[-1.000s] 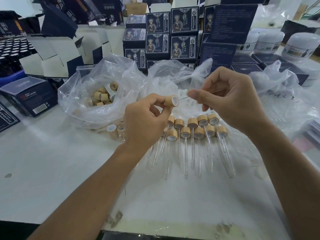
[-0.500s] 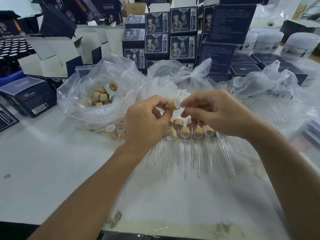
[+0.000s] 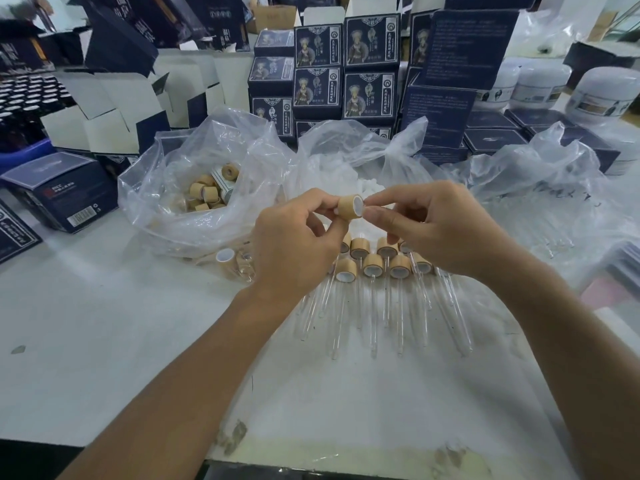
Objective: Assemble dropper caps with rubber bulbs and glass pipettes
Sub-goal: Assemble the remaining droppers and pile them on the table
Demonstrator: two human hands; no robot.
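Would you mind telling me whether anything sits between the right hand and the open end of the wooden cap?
Nothing visible does. The left hand holds the wooden cap with its white opening facing the right hand, whose fingertips are right at the rim.

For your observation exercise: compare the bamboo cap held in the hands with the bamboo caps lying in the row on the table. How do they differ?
The held cap is lifted above the table, gripped by the left hand with the right hand fingertips at its open end; the row caps lie on the table, untouched. No glass pipette shows on the held cap; the row caps have clear pipettes pointing toward the person. Both share a tan bamboo shell and white lining.
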